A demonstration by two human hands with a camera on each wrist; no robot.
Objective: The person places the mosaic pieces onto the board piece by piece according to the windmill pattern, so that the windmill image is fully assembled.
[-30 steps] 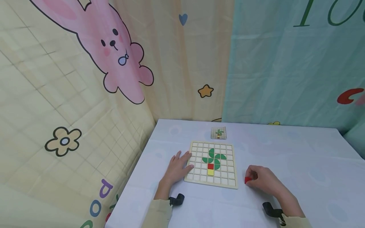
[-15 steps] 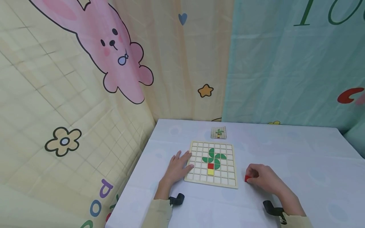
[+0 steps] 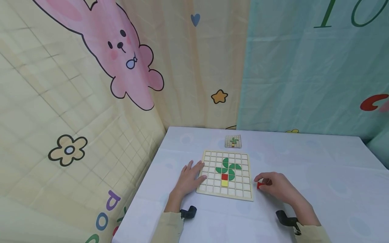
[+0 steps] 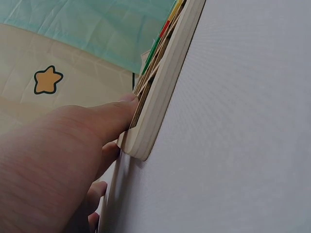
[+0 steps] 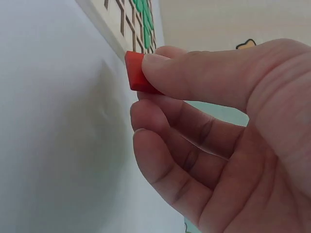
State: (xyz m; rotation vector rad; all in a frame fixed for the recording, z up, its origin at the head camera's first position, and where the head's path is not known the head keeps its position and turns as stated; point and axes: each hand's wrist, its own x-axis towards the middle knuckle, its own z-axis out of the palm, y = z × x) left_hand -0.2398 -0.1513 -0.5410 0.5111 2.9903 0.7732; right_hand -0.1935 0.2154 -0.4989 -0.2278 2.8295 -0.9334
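A square wooden grid board (image 3: 211, 189) lies on the white table, holding green rounded pieces (image 3: 231, 174) in a pinwheel shape, a red square (image 3: 224, 177) and a yellow square (image 3: 224, 183) below them. On the board's left edge rests my left hand (image 3: 189, 179), fingers spread; in the left wrist view its thumb (image 4: 119, 116) touches the board's rim. Just right of the board, my right hand (image 3: 278, 187) pinches a red block (image 5: 137, 73) between thumb and fingers. Part of that block is hidden behind the thumb in the right wrist view.
Behind the board lies a small card (image 3: 233, 141) printed with a similar pinwheel pattern on a grid. Patterned cloth (image 3: 200, 67) hangs past the table's back and left edges. The white tablecloth (image 3: 334, 189) extends to the right.
My right hand has moved left and slightly away from me with the red block, coming nearer the board's right edge. The left hand and the board have stayed put.
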